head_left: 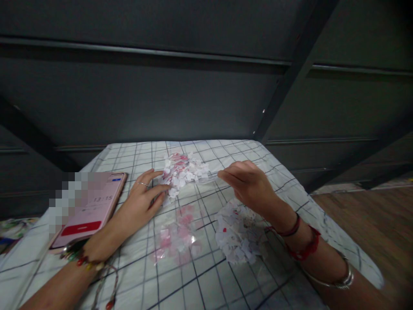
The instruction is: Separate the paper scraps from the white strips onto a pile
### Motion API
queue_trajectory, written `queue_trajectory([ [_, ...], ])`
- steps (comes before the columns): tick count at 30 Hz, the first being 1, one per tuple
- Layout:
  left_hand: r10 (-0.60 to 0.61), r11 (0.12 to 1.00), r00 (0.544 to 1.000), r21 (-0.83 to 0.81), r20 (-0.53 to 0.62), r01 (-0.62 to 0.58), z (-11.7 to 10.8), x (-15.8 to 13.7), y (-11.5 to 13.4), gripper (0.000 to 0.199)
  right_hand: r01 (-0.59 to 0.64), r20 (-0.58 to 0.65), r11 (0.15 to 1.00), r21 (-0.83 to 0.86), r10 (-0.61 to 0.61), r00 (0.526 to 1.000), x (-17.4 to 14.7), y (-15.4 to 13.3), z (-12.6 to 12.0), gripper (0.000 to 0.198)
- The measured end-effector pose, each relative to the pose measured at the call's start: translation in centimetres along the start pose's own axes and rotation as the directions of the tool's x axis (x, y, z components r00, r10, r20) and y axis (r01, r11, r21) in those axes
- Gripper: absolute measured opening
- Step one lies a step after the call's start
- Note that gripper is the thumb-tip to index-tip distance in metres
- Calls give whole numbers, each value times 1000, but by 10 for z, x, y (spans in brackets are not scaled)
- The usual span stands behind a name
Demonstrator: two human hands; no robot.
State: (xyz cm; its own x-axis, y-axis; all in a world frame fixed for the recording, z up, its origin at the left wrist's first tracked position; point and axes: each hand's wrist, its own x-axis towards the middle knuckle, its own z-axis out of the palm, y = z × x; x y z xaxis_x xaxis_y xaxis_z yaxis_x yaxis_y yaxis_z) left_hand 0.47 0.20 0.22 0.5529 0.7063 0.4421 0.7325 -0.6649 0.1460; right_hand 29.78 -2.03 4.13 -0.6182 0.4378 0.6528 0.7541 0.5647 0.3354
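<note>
At the far middle of the cloth lies a heap of small white and pink paper scraps (183,170), with clear plastic showing at its right edge. My left hand (142,200) rests palm down at the heap's left side, fingers apart, fingertips touching its edge. To the right, my right hand (248,183) is closed in a pinch on what looks like the edge of a clear plastic bag (211,177). Nearer me are glossy pink pieces in clear plastic (180,237). Below my right hand sits a second heap of white scraps (238,237), partly covered by the wrist.
A phone (87,211) in a pink case lies left of my left forearm, its screen lit. A white checked cloth (206,284) covers the surface. Behind it stands a dark panel (155,99). Wooden floor (371,219) shows at the right.
</note>
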Motion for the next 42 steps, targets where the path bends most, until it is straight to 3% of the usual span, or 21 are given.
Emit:
queue_trajectory([
  [4,-10,1000,1000,-11,5,10,1,0,0,29,22,-1,996,90,-22,1000,-2,2,-6,32],
  [10,-12,1000,1000,-21,-11,12,2,0,0,28,2,-120,991,133,14,993,0,1,-7,32],
  [16,-1,1000,1000,-1,-6,1,0,0,0,30,50,-8,988,144,-49,999,0,-1,-6,32],
  [19,-18,1000,1000,-9,-4,18,-1,1,1,28,10,-43,984,178,-2,999,-4,4,-9,33],
  [23,-29,999,1000,-19,2,29,-1,1,1,27,-59,-60,987,148,69,996,-5,5,-6,34],
  [29,-9,1000,1000,-7,2,9,0,0,0,30,23,-4,992,128,-23,1000,-2,-2,-1,33],
  [33,-9,1000,1000,1,5,9,0,0,0,30,7,-88,997,80,1,996,-2,-1,-3,33],
  [42,-21,1000,1000,12,13,21,-3,0,1,28,-42,-37,998,50,44,998,-5,5,5,33],
])
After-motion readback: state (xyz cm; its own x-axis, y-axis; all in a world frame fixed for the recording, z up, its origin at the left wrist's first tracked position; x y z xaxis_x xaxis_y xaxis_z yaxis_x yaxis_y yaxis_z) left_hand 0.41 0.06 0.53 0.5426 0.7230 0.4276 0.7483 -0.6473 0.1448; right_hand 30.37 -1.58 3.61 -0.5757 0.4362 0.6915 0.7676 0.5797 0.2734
